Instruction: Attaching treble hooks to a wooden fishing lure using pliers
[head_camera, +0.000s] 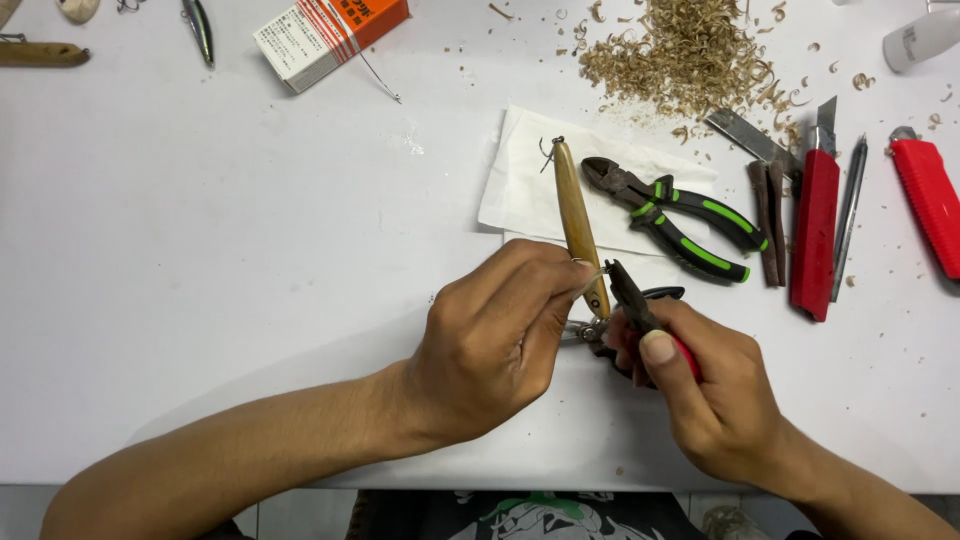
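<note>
Left hand (495, 335): I see it pinching the wooden lure body (578, 225) near its lower end, over the white table (200, 280).
Right hand (700, 390): closed round red-handled pliers (632, 305), tips at a wire loop (590, 272), I think.
Lure: light, stiff, smooth, likely slippery; I'd grip mid-body, clear of the wire eyes.
Nearby: green-handled cutters (680, 215) on a paper towel (520, 190).

Wooden lure body (578, 215): slim, tan, wire loop at far end, angled near-right. Red-handled pliers (632, 308): dark jaws at its near end.
</note>
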